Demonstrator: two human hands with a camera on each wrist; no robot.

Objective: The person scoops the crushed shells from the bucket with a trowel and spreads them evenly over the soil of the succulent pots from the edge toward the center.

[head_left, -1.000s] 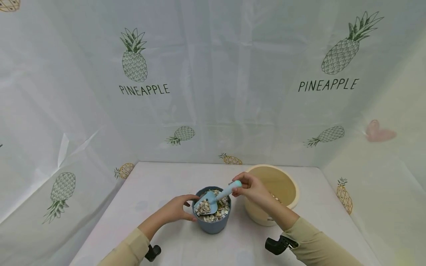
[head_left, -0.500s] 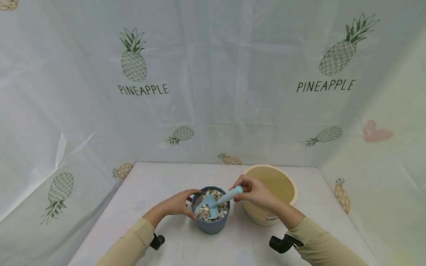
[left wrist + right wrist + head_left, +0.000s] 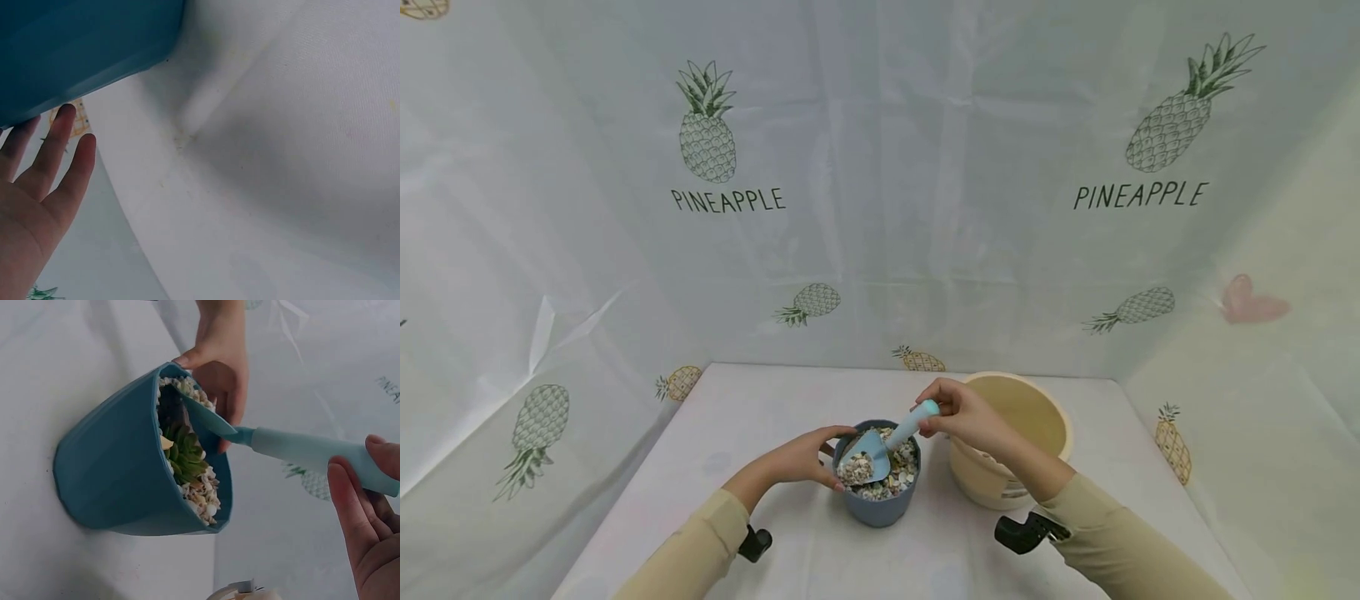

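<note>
A blue flowerpot [image 3: 878,512] stands on the table, filled with small pale pebbles [image 3: 205,495]. Among them grows a green succulent [image 3: 185,453], seen in the right wrist view. My left hand [image 3: 799,461] holds the pot's left side, thumb at the near rim and fingers round the far side. In the left wrist view some fingertips touch or come close to the pot's wall. Between thumb and fingers my right hand [image 3: 972,421] pinches the handle of a light blue trowel [image 3: 880,454]. Its blade is inside the rim, loaded with pebbles at the pot's left.
Right of the pot, partly behind my right forearm, stands a cream bucket [image 3: 988,482]. A white cloth covers the table [image 3: 775,392]. Pale curtains [image 3: 880,208] with pineapple prints enclose the back and sides.
The trowel's handle dips slightly, then rises again with my right hand, so it stands steeper now. My left hand has shifted a little farther over the pot's rim. The pot stays put.
</note>
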